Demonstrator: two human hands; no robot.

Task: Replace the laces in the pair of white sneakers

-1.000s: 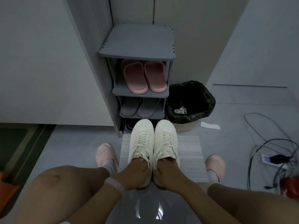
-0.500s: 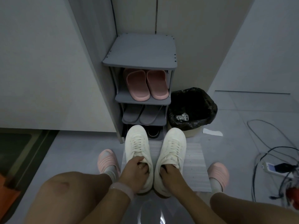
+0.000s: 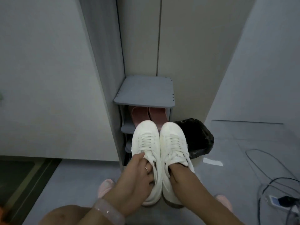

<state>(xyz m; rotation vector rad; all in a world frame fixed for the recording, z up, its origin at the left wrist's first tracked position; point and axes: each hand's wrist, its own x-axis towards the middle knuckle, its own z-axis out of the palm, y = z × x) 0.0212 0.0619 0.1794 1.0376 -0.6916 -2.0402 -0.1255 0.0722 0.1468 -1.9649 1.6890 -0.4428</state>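
Note:
Two white laced sneakers are held up side by side, toes pointing away from me, in front of the shoe rack. My left hand [image 3: 138,174] grips the left sneaker [image 3: 146,140] at its collar, thumb on the tongue and fingers inside the opening. My right hand [image 3: 178,172] has its fingers tucked inside the opening of the right sneaker [image 3: 172,140] and holds it by the heel side. White laces run through the eyelets of both shoes.
A grey shoe rack [image 3: 144,93] stands behind, with pink slippers [image 3: 146,116] on a shelf. A bin with a black bag [image 3: 199,140] sits to its right. Cables and a power strip [image 3: 276,200] lie on the floor at right. My pink-slippered feet [image 3: 105,187] are below.
Both sneakers have been lifted off the floor mat and raised together towards the rack. My view has tilted upward.

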